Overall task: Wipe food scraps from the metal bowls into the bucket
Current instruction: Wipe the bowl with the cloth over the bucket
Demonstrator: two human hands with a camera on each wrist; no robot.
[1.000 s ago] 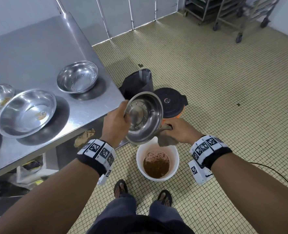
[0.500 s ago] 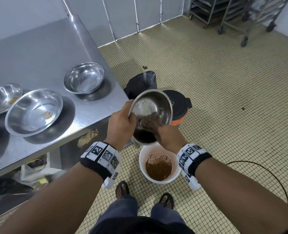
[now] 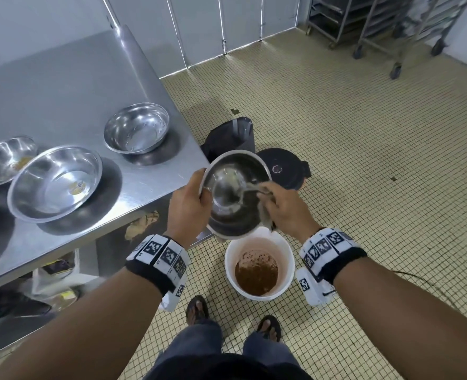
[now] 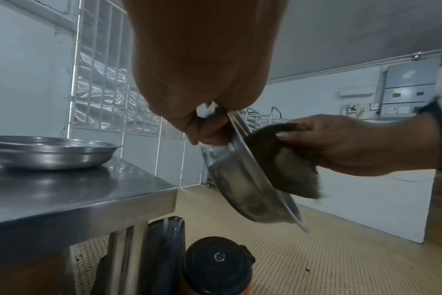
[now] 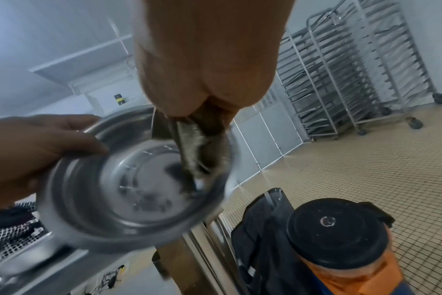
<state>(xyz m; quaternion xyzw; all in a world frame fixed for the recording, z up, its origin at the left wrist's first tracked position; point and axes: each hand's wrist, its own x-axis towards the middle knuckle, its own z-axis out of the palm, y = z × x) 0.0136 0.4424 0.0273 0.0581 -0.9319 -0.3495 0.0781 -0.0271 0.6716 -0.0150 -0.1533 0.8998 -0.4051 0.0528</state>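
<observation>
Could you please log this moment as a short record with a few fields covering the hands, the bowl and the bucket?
left hand: grips the held bowl by its rim
right hand: holds a cloth against the bowl's inside
held bowl: tilted over the bucket
bucket: white, on the floor, brown scraps inside
table: three more metal bowls

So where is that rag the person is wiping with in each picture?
Head: the rag is just right of the middle, in the right hand, against the tilted bowl.
Left wrist: the rag is right of the middle, behind the bowl's rim.
Right wrist: the rag hangs mid-frame, into the bowl.
Shared landmark: the black round lid on the floor.
</observation>
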